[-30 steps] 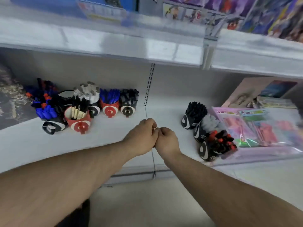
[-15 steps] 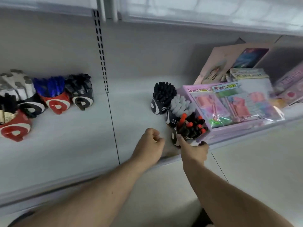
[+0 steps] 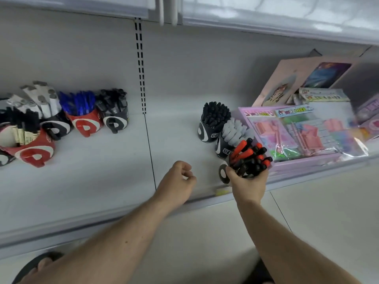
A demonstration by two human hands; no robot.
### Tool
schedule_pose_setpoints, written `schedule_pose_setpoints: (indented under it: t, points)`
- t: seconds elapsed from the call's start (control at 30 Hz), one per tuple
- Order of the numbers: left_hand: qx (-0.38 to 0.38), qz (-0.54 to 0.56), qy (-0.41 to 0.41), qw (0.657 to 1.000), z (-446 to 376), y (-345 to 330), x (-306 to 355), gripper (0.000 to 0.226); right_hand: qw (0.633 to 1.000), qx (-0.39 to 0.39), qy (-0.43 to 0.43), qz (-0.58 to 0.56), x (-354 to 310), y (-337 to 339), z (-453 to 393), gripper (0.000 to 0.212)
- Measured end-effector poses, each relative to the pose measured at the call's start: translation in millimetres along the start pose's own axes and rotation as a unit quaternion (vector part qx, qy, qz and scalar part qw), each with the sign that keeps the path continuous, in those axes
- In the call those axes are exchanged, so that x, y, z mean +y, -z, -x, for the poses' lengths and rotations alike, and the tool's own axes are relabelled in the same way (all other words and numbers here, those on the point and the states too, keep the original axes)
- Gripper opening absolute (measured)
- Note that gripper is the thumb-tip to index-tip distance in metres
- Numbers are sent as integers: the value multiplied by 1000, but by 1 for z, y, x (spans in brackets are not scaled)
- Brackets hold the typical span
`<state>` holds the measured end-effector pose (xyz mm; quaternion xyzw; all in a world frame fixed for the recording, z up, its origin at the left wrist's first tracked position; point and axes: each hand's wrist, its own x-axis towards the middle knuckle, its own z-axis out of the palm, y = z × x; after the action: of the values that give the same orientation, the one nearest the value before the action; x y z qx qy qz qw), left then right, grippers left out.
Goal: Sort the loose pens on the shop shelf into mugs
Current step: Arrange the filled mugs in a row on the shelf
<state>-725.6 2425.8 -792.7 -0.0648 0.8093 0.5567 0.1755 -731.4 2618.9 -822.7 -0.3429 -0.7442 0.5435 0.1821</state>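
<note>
My right hand (image 3: 249,182) grips a black mug (image 3: 223,173) near the shelf's front edge, fingers curled round its rim; the mug is packed with red and black capped pens (image 3: 251,155). Behind it stand a mug of grey capped pens (image 3: 233,133) and a black mug of black pens (image 3: 214,116). My left hand (image 3: 178,178) hovers over the shelf just left of the held mug, fingers loosely curled, holding nothing. At the left is a group of mugs: one with blue pens (image 3: 82,117), one with black pens (image 3: 115,115), a red mug (image 3: 30,149) and a mug of white pens (image 3: 46,101).
Pink stationery packs in clear wrap (image 3: 303,134) lie right of the held mug, touching it. Picture cards (image 3: 307,78) lean on the back wall. The white shelf (image 3: 102,181) has an upper shelf (image 3: 266,15) close above. A sandalled foot (image 3: 39,265) shows below.
My hands, joined at mid-shelf a second ago, have parted. The right hand reached to the red-and-black pen mug and closed round it. The view swung right and down.
</note>
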Motion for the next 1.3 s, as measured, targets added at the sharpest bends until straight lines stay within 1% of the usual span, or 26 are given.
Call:
schedule_pose_setpoints:
  t: [0.07, 0.13, 0.17, 0.23, 0.3, 0.37, 0.4, 0.47, 0.57, 0.63, 0.67, 0.73, 0.8, 0.87, 0.9, 0.97, 1.0, 1.03, 1.07, 1.1, 1.13, 1.2, 1.23, 1.27, 1.3]
  points:
    - [-7, -6, 0, 1000, 0, 7, -2, 24, 999, -29, 37, -21, -13, 4, 13, 82]
    - [-8, -4, -6, 1000, -3, 19, 1, 26, 992, -86, 83, -28, -25, 8, 25, 80]
    - [-6, 5, -11, 1000, -4, 27, 5, 28, 986, -128, 106, -27, -31, 11, 29, 73]
    - [0, 70, -15, 997, -6, 46, 18, 33, 962, -232, 136, -38, -43, 16, 37, 59]
    - [-26, 120, -13, 992, -4, 64, 32, 34, 929, -342, 136, -51, -55, 22, 41, 56]
    - [-83, 80, -15, 993, 1, 78, 42, 35, 887, -442, 124, -52, -67, 26, 45, 59]
    - [-117, 54, -10, 992, 5, 84, 45, 36, 865, -485, 116, -56, -72, 27, 47, 54]
    - [-176, 28, 7, 984, 12, 91, 47, 33, 824, -555, 98, -57, -79, 27, 48, 51]
    - [-218, 37, 24, 975, 21, 97, 40, 22, 771, -629, 96, -32, -86, 23, 44, 67]
    - [-231, 82, 41, 969, 22, 102, 32, 24, 743, -665, 63, -39, -86, 21, 41, 80]
    - [-232, 114, 51, 965, 22, 103, 28, 29, 730, -679, 46, -53, -85, 21, 41, 79]
    - [-222, 169, 71, 958, 22, 103, 24, 35, 707, -702, 25, -79, -86, 22, 39, 69]
    - [-237, 163, 68, 955, 22, 99, 24, 36, 688, -721, 27, -69, -90, 20, 37, 69]
    - [-273, 128, 57, 952, 24, 96, 27, 38, 675, -736, 23, -31, -95, 16, 34, 79]
    - [-285, 121, 60, 949, 23, 95, 28, 38, 666, -746, 19, -20, -98, 14, 33, 77]
    - [-300, 136, 72, 941, 20, 94, 27, 40, 654, -756, 21, -32, -99, 14, 30, 60]
    - [-307, 150, 78, 936, 19, 95, 27, 42, 635, -771, 20, -44, -100, 15, 29, 52]
    - [-310, 167, 85, 932, 18, 94, 25, 42, 609, -791, 17, -51, -102, 15, 28, 49]
    - [-308, 185, 91, 929, 18, 93, 24, 44, 589, -807, 11, -54, -104, 15, 26, 49]
    - [-302, 206, 95, 926, 18, 92, 22, 45, 579, -813, 0, -56, -104, 14, 23, 50]
    - [-287, 230, 98, 925, 18, 91, 21, 47, 582, -811, -10, -55, -103, 13, 21, 55]
    - [-244, 272, 101, 925, 17, 91, 17, 48, 604, -794, -26, -67, -98, 10, 17, 71]
    - [-221, 287, 102, 926, 15, 91, 15, 44, 616, -782, -35, -84, -95, 8, 16, 80]
    - [-193, 294, 104, 930, 15, 92, 14, 35, 633, -766, -39, -102, -91, 6, 16, 85]
    - [-160, 291, 105, 937, 14, 92, 12, 21, 662, -739, -38, -119, -86, 5, 16, 85]
